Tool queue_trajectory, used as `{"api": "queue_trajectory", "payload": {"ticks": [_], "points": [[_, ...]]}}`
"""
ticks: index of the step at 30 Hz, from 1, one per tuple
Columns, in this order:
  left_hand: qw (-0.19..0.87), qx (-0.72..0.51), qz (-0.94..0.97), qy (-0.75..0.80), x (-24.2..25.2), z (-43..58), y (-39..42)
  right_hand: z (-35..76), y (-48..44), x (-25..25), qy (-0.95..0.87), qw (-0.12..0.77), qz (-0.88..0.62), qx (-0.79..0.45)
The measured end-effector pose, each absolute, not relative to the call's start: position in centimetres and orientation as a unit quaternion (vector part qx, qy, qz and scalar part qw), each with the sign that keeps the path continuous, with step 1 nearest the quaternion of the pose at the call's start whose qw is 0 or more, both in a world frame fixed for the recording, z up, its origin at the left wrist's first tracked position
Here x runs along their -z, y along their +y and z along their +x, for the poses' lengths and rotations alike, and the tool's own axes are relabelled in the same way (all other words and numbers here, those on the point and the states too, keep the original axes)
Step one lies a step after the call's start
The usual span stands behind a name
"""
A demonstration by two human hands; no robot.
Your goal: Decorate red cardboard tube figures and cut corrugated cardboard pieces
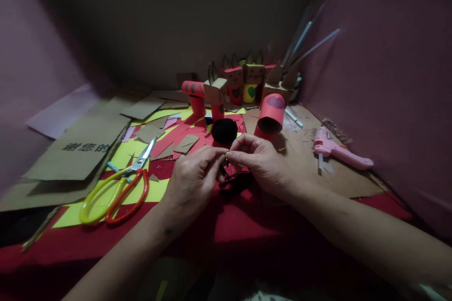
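My left hand (196,174) and my right hand (259,162) meet low in the middle of the view, thumbs and fingertips pinched together. Between them is a thin black strand (226,175), partly hidden by the fingers; its exact kind is unclear. Under the hands lies a dark, loosely looped bundle (238,183), mostly in shadow. Just beyond the fingertips sits a round, matte black piece (224,130). To the left of my left hand lie scissors (132,178) with one yellow and one red handle, blades pointing away.
Cardboard sheets (70,155) and yellow and red paper scraps (165,136) cover the left side. Paper-tube and cardboard figures (243,84) stand at the back, with a red tube (271,110) in front. A pink glue gun (339,150) lies right, on a cardboard board (300,169). Walls enclose the table.
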State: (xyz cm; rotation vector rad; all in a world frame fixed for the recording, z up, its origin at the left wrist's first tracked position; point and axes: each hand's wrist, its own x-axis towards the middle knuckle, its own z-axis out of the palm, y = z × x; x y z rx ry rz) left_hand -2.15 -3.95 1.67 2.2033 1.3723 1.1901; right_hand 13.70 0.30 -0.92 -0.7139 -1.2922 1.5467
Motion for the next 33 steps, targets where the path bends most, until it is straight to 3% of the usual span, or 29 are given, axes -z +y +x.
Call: {"api": "queue_trajectory", "payload": {"ticks": [8, 15, 21, 24, 27, 30, 33], "points": [[0.245, -0.394, 0.726, 0.508, -2.0, -2.1, -3.8, 13.6, 0.0, 0.8, -0.508, 0.486, -0.290, -0.650], [0.145, -0.383, 0.771, 0.487, -2.6, -1.7, -3.7, 13.7, 0.3, 1.0, -0.458, 0.470, -0.260, -0.708], [0.128, -0.341, 0.803, 0.472, -4.0, -2.5, -3.2, 16.1, -1.1, -0.9, -0.491, 0.441, -0.275, -0.699], [0.147, -0.363, 0.789, 0.473, -4.6, -2.5, -2.6, 19.8, -2.1, -1.2, -0.587, 0.468, -0.372, -0.546], [0.144, -0.377, 0.799, 0.446, -5.4, -1.9, -1.7, 24.5, -2.2, -0.2, -0.677, 0.493, -0.501, -0.220], [0.127, -0.369, 0.823, 0.413, -5.9, -0.8, -0.4, 28.6, -1.7, 1.5, -0.695, 0.383, -0.604, 0.073], [0.128, -0.366, 0.825, 0.411, -5.6, 0.4, 1.0, 30.9, -0.8, 2.6, -0.699, 0.240, -0.654, 0.159]]}}
